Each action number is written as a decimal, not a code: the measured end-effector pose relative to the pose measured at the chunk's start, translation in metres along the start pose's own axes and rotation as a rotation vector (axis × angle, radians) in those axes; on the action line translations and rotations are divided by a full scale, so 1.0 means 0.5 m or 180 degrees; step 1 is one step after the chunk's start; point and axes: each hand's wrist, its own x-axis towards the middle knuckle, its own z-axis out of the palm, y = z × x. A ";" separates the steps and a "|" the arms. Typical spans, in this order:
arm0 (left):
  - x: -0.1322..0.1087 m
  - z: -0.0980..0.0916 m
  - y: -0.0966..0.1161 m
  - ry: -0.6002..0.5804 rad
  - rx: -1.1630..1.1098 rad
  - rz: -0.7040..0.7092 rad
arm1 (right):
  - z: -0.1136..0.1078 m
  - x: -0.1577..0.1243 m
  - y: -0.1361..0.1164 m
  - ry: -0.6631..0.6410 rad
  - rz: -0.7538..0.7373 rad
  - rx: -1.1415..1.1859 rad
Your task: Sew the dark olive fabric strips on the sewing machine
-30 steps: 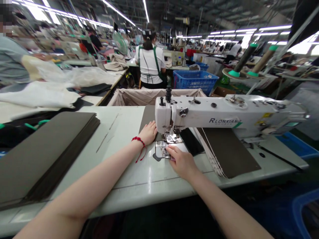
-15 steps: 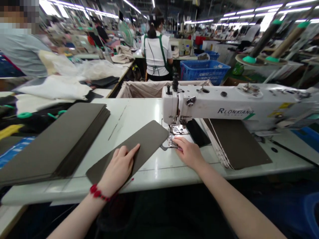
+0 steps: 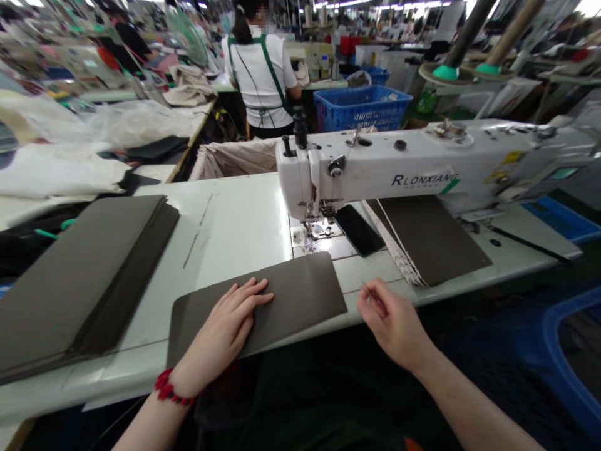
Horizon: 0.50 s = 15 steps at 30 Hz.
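My left hand (image 3: 235,319) lies flat with fingers spread on a dark grey-brown fabric panel (image 3: 300,294), which rests along the front edge of the sewing table. To the panel's right, my right hand (image 3: 392,319) is closed above the table edge around a small thin pointed tool (image 3: 370,291), mostly hidden by the fingers. Beyond the panel stands a white sewing machine (image 3: 366,166), its needle and presser foot (image 3: 310,228) over a shiny metal plate. The panel lies in front of that plate, apart from the needle.
A thick stack of similar panels (image 3: 89,269) lies at left. Right of the needle are a black phone (image 3: 359,230) and another pile of panels with pale edges (image 3: 432,238). Behind stand a cloth-lined bin (image 3: 235,160), a blue basket (image 3: 361,106) and a co-worker (image 3: 260,75).
The panel has moved toward me and turned more parallel to the table edge. My right hand has left the needle area, moving right and toward me. My left fingers have spread.
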 end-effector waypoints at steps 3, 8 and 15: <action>0.011 0.003 0.008 0.0092 -0.0045 -0.0076 | 0.036 -0.097 0.004 -0.0779 0.0244 0.0350; 0.036 0.014 0.029 0.0198 0.0146 -0.0179 | 0.109 -0.138 0.044 -0.0686 0.0576 0.0130; 0.034 0.030 0.028 0.0100 0.0644 -0.0068 | 0.118 -0.122 0.053 -0.0503 0.0753 0.0392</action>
